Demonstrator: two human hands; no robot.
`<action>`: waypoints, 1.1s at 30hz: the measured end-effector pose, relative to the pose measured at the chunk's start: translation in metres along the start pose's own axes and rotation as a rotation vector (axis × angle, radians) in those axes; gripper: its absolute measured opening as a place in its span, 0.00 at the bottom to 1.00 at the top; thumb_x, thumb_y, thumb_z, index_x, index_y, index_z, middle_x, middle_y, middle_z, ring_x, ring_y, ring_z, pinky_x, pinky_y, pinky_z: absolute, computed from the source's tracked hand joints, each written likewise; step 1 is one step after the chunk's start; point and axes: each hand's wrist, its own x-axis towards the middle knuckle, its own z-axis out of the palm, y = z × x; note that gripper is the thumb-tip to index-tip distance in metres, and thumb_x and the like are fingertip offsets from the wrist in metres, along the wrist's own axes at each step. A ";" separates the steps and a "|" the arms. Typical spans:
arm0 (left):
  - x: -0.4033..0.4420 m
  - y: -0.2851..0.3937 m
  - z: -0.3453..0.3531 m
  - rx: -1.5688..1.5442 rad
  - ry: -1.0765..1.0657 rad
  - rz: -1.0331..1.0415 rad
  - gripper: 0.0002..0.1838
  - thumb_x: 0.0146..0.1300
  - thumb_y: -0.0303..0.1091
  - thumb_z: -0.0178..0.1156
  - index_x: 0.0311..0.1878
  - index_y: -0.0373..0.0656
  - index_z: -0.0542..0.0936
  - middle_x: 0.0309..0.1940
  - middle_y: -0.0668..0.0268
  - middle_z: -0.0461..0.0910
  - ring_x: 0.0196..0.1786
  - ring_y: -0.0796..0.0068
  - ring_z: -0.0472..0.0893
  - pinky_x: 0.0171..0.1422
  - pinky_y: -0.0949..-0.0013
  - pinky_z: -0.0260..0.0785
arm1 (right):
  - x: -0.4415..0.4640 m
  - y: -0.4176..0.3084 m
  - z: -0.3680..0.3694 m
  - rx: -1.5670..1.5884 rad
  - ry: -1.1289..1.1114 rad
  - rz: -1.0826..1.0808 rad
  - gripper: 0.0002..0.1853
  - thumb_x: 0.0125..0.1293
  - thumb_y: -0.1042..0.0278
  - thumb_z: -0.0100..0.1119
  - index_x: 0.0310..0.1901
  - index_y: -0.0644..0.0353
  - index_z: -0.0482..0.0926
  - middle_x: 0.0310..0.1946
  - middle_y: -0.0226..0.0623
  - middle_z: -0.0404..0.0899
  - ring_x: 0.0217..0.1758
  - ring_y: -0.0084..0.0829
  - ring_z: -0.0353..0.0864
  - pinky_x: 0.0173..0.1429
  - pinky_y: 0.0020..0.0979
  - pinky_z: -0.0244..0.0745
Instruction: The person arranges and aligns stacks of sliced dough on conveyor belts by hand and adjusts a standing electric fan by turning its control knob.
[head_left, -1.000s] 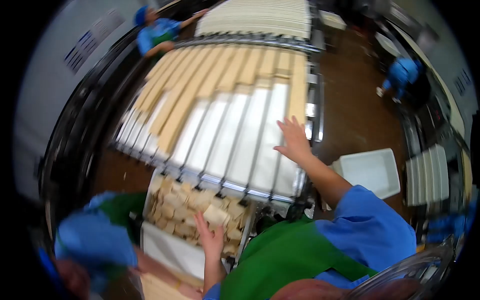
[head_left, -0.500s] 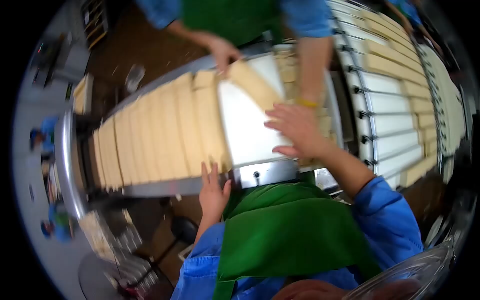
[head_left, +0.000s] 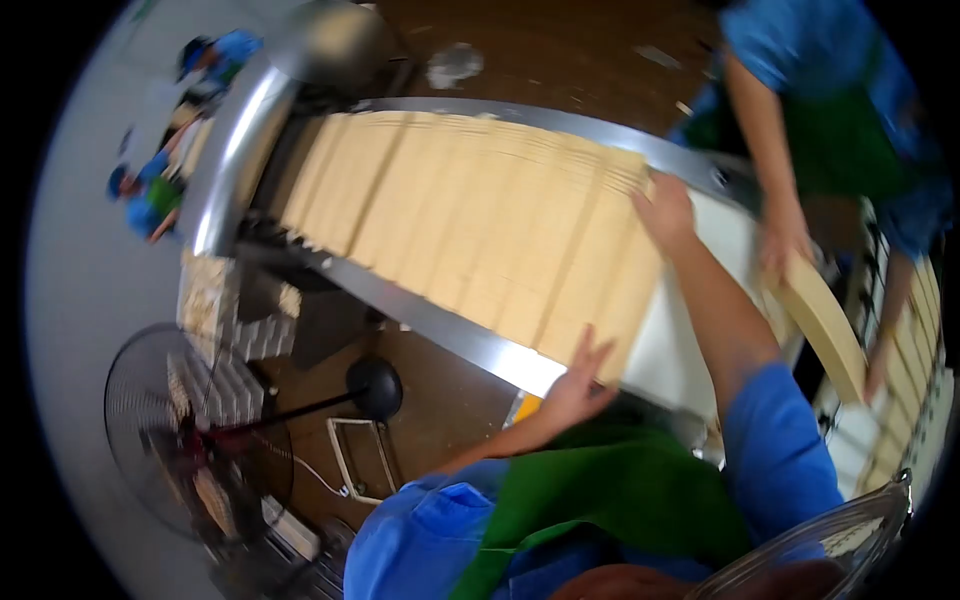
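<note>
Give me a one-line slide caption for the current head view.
Left hand and right hand at opposite edges of a row of pale strips; a co-worker's hand holds another strip.

Long, flat, pale-yellow strips (head_left: pixel 470 225) lie side by side on a white belt (head_left: pixel 675 330); a curved silver metal cover (head_left: pixel 238 150) sits beyond their left end. The left hand (head_left: pixel 575 392) is at the row's near right corner, the right hand (head_left: pixel 670 212) at the far one. Lower left stands a round black wire fan (head_left: pixel 192 437).
</note>
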 end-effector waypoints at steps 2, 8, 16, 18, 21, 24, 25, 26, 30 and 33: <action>0.000 0.010 -0.004 -0.011 0.001 0.019 0.40 0.62 0.35 0.68 0.77 0.53 0.62 0.80 0.41 0.43 0.37 0.54 0.85 0.44 0.60 0.80 | -0.010 -0.003 0.003 -0.104 0.103 -0.019 0.27 0.61 0.52 0.68 0.56 0.61 0.77 0.56 0.47 0.77 0.65 0.46 0.72 0.68 0.45 0.68; 0.001 0.023 0.001 0.060 -0.025 0.037 0.36 0.60 0.34 0.66 0.73 0.53 0.69 0.79 0.43 0.48 0.37 0.51 0.85 0.45 0.57 0.80 | -0.030 0.023 -0.020 -0.214 0.165 0.010 0.28 0.58 0.53 0.69 0.56 0.59 0.75 0.58 0.45 0.73 0.62 0.45 0.73 0.65 0.45 0.71; 0.056 0.025 0.027 0.487 -0.092 0.372 0.45 0.54 0.45 0.72 0.74 0.47 0.65 0.74 0.50 0.63 0.58 0.48 0.80 0.57 0.52 0.77 | -0.122 0.144 -0.142 -0.236 -0.021 0.565 0.40 0.53 0.36 0.68 0.57 0.64 0.77 0.58 0.53 0.76 0.67 0.49 0.71 0.74 0.44 0.61; 0.054 0.038 0.021 0.722 -0.219 0.214 0.53 0.56 0.47 0.72 0.77 0.37 0.54 0.74 0.41 0.60 0.65 0.42 0.75 0.64 0.51 0.74 | -0.156 0.167 -0.159 0.327 -0.116 0.704 0.43 0.50 0.38 0.73 0.59 0.65 0.75 0.59 0.53 0.76 0.64 0.46 0.75 0.68 0.41 0.69; 0.053 0.036 0.047 0.895 -0.023 0.038 0.61 0.52 0.50 0.75 0.79 0.35 0.47 0.75 0.31 0.50 0.68 0.28 0.67 0.69 0.45 0.69 | -0.214 0.181 -0.150 0.577 -0.166 0.382 0.64 0.37 0.45 0.84 0.74 0.63 0.57 0.67 0.56 0.69 0.70 0.50 0.69 0.71 0.42 0.67; 0.062 0.065 0.068 0.896 0.022 -0.049 0.59 0.44 0.50 0.78 0.76 0.41 0.56 0.68 0.42 0.64 0.70 0.40 0.66 0.69 0.45 0.68 | -0.270 0.172 -0.171 0.103 -0.279 0.210 0.65 0.31 0.53 0.86 0.75 0.45 0.58 0.59 0.59 0.70 0.63 0.56 0.72 0.67 0.46 0.71; 0.063 0.069 0.068 0.882 0.025 0.030 0.55 0.43 0.48 0.79 0.73 0.40 0.60 0.66 0.43 0.65 0.69 0.41 0.66 0.68 0.44 0.67 | -0.284 0.163 -0.172 0.128 -0.204 0.266 0.62 0.32 0.55 0.85 0.74 0.41 0.60 0.57 0.57 0.71 0.61 0.57 0.73 0.64 0.47 0.72; 0.064 0.069 0.074 0.873 0.030 0.114 0.52 0.43 0.46 0.79 0.70 0.40 0.64 0.63 0.45 0.67 0.67 0.41 0.67 0.68 0.43 0.66 | -0.302 0.158 -0.178 0.157 -0.118 0.318 0.59 0.32 0.57 0.84 0.73 0.37 0.62 0.54 0.54 0.72 0.58 0.57 0.75 0.61 0.48 0.74; 0.067 0.084 0.119 0.811 -0.073 0.431 0.46 0.43 0.40 0.78 0.66 0.39 0.66 0.61 0.45 0.67 0.66 0.41 0.67 0.68 0.45 0.66 | -0.404 0.148 -0.207 0.019 0.342 0.410 0.53 0.41 0.56 0.81 0.72 0.34 0.64 0.59 0.56 0.68 0.60 0.56 0.72 0.66 0.50 0.71; 0.052 0.142 0.191 0.719 -0.164 0.674 0.44 0.46 0.34 0.75 0.67 0.36 0.66 0.62 0.43 0.66 0.67 0.40 0.66 0.69 0.46 0.64 | -0.507 0.138 -0.320 -0.020 0.394 0.508 0.52 0.48 0.56 0.77 0.76 0.39 0.59 0.63 0.56 0.66 0.64 0.57 0.69 0.69 0.49 0.67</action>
